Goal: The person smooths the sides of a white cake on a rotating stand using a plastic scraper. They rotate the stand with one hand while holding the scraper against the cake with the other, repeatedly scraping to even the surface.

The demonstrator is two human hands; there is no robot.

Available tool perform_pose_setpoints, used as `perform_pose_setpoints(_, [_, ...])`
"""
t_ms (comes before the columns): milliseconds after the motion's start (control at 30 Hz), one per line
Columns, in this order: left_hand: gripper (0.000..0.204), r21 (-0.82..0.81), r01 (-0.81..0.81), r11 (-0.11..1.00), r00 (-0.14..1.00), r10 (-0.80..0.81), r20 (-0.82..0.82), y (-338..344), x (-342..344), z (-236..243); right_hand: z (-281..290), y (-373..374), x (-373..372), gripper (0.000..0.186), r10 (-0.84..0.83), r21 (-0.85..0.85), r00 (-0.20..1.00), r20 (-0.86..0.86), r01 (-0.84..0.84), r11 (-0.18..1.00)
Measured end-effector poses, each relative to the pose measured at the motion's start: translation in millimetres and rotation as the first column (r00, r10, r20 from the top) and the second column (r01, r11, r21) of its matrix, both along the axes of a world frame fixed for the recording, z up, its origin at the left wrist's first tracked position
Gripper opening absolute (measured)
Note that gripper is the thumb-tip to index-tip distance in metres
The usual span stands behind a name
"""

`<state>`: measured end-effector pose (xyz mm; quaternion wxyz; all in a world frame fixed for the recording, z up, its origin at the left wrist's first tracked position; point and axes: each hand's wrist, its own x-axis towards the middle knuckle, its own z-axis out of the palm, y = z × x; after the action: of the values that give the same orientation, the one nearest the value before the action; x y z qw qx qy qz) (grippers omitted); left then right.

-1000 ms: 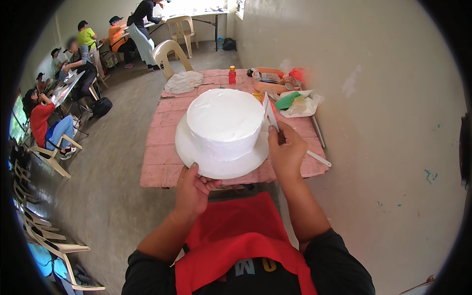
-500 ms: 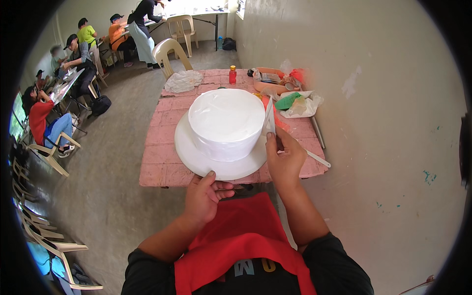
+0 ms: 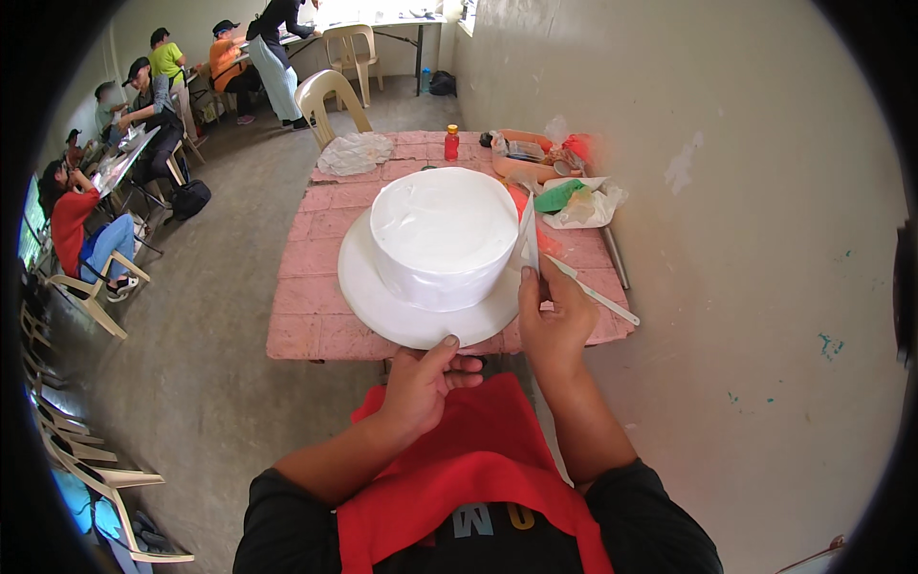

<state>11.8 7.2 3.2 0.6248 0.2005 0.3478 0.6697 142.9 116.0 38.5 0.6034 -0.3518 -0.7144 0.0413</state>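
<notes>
A round cake [image 3: 444,230] coated in white icing stands on a white cake turntable [image 3: 382,311], its top edge uneven in places. At the near rim of the turntable is my left hand [image 3: 421,383], thumb on the edge and fingers curled below it. My right hand [image 3: 559,320] pinches a pale, pointed flat scraper [image 3: 531,234], held upright along the cake's right side. Whether the blade touches the icing I cannot tell. Beside my right hand a long white-handled spatula [image 3: 602,295] lies on the table.
The pink-covered table [image 3: 301,297] also bears crumpled paper [image 3: 354,154], a red bottle with a yellow cap [image 3: 451,143], an orange tray of supplies [image 3: 521,148] and a green piping bag [image 3: 557,196]. A wall [image 3: 727,239] rises close on the right. Other people work at tables on the far left.
My left hand has slid to the right along the turntable's near rim. My right hand and the scraper stay at the cake's right side, slightly lower.
</notes>
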Motion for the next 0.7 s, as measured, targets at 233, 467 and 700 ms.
perform_pose_setpoints(233, [0.025,-0.028,0.004,1.0,1.0,-0.004,-0.009,4.6,9.5,-7.2,1.3,-10.4,2.2,0.022,-0.021,0.081,0.999,0.05,0.017,0.997])
perform_pose_setpoints(467, [0.027,-0.052,0.059,0.997,0.998,-0.058,0.017,0.5,10.5,-0.5,2.4,-22.6,17.6,0.02,-0.089,0.042,0.996,0.005,0.089,0.995])
perform_pose_setpoints(700, [0.039,0.001,-0.077,0.997,0.994,0.077,-0.075,-10.6,-28.8,-14.8,2.8,11.2,25.0,0.018,-0.015,-0.245,0.956,-0.293,-0.059,0.968])
